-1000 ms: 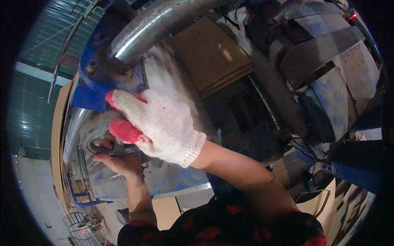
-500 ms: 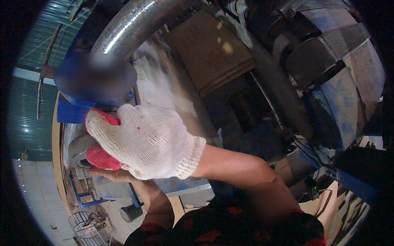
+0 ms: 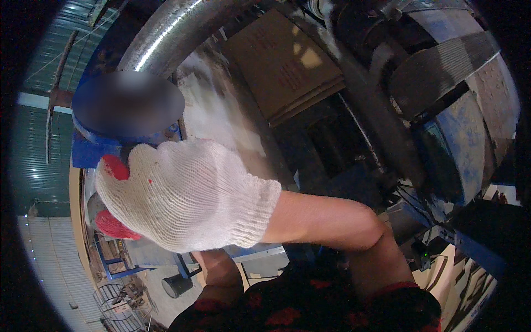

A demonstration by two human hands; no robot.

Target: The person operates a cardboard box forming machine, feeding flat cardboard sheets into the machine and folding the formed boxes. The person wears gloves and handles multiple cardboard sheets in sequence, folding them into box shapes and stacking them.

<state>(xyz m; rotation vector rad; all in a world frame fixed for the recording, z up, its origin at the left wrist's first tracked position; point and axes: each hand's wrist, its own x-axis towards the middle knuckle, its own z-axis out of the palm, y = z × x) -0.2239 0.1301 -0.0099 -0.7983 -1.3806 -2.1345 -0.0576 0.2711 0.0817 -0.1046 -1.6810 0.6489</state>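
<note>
A white knitted glove with red coating covers my right hand (image 3: 177,196), which reaches leftward across the middle with its back towards me. Its thumb stands apart from the bent fingers, and nothing visible is gripped. Beyond the gap between thumb and fingers shows a grey rounded thing (image 3: 93,206); whether the glove touches it I cannot tell. My left forearm (image 3: 218,268) rises from below, bare, and the left hand is hidden behind the glove. Just above the glove is a blue machine part (image 3: 91,152), with a smeared, unreadable patch over it.
A thick shiny metal pipe (image 3: 166,41) slants across the upper left. Brown cardboard (image 3: 282,66) leans at the upper middle. Dark and blue machinery (image 3: 459,149) fills the right. At lower left are a blue-framed table (image 3: 149,254) and a black bucket (image 3: 176,286).
My right hand has moved left and looks larger. My left hand, partly visible below the glove before, is now hidden behind it. The view has shifted slightly.
</note>
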